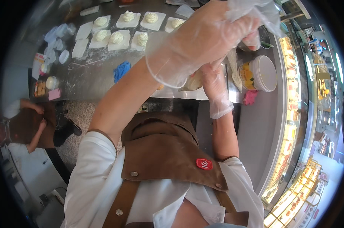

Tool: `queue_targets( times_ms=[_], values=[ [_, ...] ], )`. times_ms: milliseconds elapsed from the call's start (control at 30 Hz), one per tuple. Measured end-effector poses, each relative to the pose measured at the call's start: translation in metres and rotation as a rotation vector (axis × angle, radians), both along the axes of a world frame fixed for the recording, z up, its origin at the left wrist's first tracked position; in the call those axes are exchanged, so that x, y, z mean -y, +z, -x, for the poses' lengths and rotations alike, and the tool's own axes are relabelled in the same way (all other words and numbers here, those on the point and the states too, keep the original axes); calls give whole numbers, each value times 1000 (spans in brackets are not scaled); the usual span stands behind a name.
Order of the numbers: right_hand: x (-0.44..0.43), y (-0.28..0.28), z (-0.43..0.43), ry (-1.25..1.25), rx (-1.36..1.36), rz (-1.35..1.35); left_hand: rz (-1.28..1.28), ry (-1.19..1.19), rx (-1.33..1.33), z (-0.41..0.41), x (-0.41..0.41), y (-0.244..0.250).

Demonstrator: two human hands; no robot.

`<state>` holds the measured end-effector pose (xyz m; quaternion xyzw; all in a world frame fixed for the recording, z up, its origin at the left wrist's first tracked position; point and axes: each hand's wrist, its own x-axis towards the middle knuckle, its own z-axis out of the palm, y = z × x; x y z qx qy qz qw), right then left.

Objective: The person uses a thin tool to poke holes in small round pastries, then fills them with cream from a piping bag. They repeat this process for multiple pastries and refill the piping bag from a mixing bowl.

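Note:
Both my hands wear thin clear plastic gloves. My left hand [214,37] is raised at the upper right, its forearm crossing the worktop; clear plastic film hangs about its fingers, and whether they hold it cannot be told. Below it, my right hand [214,77] is beside a pale, rounded thing [193,82], possibly a filled bag, near the table's front edge; its fingertips are partly hidden. Swirls of white cream [151,17] sit on square white wrappers [123,45] in rows at the back of the steel worktop [86,77]. Two wrappers at the left end are bare.
A white plastic tub [261,73] lies on its side at the right, above a pink crumpled thing [250,97]. A blue crumpled thing [121,71] and small plastic cups [64,56] are on the worktop. Another person [32,122] is at the far left; a lit display case [291,114] stands right.

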<state>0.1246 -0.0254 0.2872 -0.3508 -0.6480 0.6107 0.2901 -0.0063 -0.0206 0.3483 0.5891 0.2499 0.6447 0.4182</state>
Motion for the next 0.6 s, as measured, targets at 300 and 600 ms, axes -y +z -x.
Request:
queue_targets(
  times_ms=[300,600],
  values=[
    [-7,-30,10,-169,-69,41,-122,183,-174,-8,-29,3],
    [-51,-111,-45,-264,-702,543,-66,169,-815,110,-27,-97]
  ],
)
